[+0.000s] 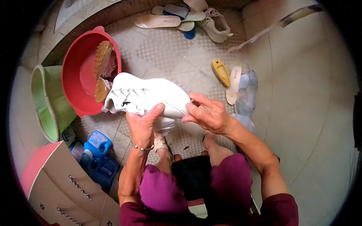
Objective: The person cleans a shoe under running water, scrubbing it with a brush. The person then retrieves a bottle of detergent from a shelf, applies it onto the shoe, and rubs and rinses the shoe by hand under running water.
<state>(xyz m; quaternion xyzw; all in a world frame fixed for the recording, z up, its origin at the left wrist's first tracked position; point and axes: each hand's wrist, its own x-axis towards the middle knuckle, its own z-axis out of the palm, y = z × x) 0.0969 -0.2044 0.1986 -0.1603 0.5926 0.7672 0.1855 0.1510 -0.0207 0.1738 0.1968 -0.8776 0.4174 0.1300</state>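
Note:
A white sneaker (154,94) is held up on its side in front of me, dark stitch-like marks along its upper. My left hand (142,126) grips it from below, the thumb pressed against its side. At the shoe's right end, my right hand (211,115) pinches the edge between thumb and fingers. Behind the sneaker's left end stands a red basin (81,71), with shoes with tan soles (102,60) leaning inside its right wall.
A green bucket (56,98), blue detergent bottles (100,145) and a drawer cabinet (71,184) stand left. Insoles (158,21) and another white sneaker (215,26) lie at the back. To the right are a yellow brush (221,72), an insole (233,84) and grey-blue cloth-like items (247,92).

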